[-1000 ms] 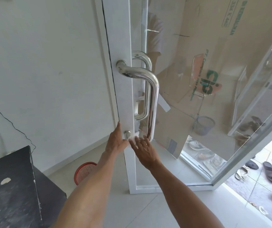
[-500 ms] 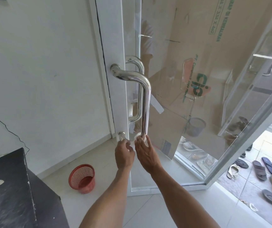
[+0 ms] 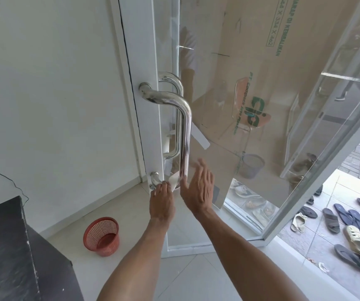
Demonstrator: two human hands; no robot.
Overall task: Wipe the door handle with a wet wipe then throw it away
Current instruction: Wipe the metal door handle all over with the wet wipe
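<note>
Now your left hand pinches the wet wipe against the bottom bend of the door handle, while your right hand hangs open just beside the bar, fingers spread, gripping nothing. Careful: that pinch looks light, so the wipe could slip off the slick chrome and drop to the floor. Your bin, the red basket, waits low to your left by the wall.

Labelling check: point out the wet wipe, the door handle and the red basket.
wet wipe (image 3: 174, 178), head view, white fold above the left fingertips.
door handle (image 3: 185, 135), head view, middle of the upright chrome bar.
red basket (image 3: 92, 230), head view, left rim.
</note>
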